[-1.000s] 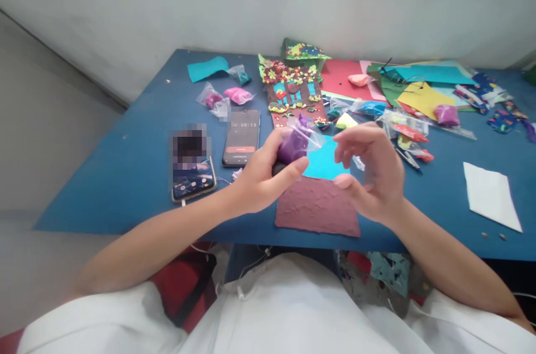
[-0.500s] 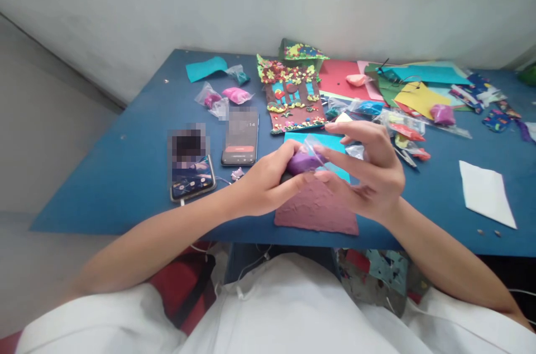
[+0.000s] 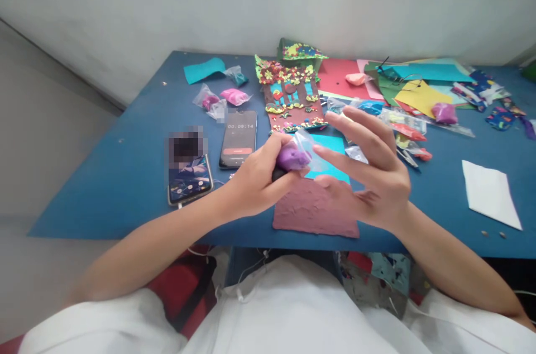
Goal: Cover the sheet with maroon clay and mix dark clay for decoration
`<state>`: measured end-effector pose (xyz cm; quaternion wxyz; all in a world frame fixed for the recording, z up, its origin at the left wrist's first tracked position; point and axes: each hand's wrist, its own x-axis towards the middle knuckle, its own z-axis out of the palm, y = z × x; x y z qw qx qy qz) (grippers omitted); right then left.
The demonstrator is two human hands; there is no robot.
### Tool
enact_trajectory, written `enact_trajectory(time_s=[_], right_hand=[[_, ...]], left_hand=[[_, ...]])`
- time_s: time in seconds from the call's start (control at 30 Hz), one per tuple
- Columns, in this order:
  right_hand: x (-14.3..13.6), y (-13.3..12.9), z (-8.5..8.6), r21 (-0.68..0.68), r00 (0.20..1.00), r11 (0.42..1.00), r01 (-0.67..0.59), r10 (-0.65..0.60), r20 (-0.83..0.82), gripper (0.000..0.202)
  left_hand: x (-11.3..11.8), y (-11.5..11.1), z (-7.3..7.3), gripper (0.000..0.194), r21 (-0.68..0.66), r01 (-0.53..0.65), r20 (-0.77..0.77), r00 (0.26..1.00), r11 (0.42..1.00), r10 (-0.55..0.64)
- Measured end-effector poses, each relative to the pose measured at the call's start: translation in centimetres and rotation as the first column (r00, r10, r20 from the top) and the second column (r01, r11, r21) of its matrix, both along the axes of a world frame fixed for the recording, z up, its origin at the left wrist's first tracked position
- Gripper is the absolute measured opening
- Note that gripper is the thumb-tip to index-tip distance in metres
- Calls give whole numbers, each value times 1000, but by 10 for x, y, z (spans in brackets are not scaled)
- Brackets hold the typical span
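Note:
My left hand [image 3: 259, 178] is closed around a clear plastic bag of purple clay [image 3: 293, 157], with a dark lump partly hidden under it. The bag's loose end points up and to the right. Just right of the bag, my right hand [image 3: 372, 175] has its fingers spread, with nothing visible between them. Below both hands lies a sheet [image 3: 312, 211] whose near part is covered in mauve clay. Its far part is bare turquoise. Beyond it rests a decorated clay panel [image 3: 291, 94] with flowers, blue window shapes and small coloured pieces.
Two phones lie on the left, one showing a timer [image 3: 238, 139], the other a camera picture [image 3: 190, 178]. Bags of pink clay [image 3: 235, 97] sit behind them. Coloured paper sheets [image 3: 422, 100] and more clay bags spread at right. A white sheet [image 3: 489, 192] lies near the right edge.
My right hand has drawn away from the bag to the right, its fingers parting. My left hand has shifted slightly left with the bag, showing more purple clay.

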<state>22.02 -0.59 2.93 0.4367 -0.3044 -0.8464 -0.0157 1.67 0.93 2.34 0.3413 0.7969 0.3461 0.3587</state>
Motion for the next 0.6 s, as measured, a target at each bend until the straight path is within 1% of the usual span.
enact_trajectory(time_s=[0.07,0.2,0.27,0.33,0.4,0.47,0.53,0.57,0.6], right_hand=[[-1,0,0,-39,999,999,-33,32,-12,28],[-7,1,-7,-161,992,980,-116,121,24,18],[-9,2,-10,-185,990,976,-119,131,55,11],[-10,3,-11,-185,991,976,-116,125,38,9],[-10,2,-9,-174,994,980,-99,91,-52,11],[-10,1,-6,-204,983,977,-59,21,-182,12],[-11,0,-6,-304,950,952,-17,-79,-301,8],[-11,0,-6,-375,926,927,-18,-126,-355,1],[-12,0,-7,-449,900,892,-42,-162,-405,10]], left_hand=[[-1,0,-1,16,31,-3,-33,999,1000,4],[-3,1,-10,19,42,50,-117,992,998,-45],[-3,3,-13,23,53,67,-146,988,996,-59],[-2,5,-14,25,69,69,-154,986,995,-58],[-1,5,-12,22,85,47,-143,989,995,-34],[0,4,-10,21,98,3,-114,993,995,8],[1,2,-9,21,103,-46,-83,995,994,54],[2,1,-9,22,109,-60,-66,996,992,67],[2,-1,-9,23,109,-62,-55,996,992,68]])
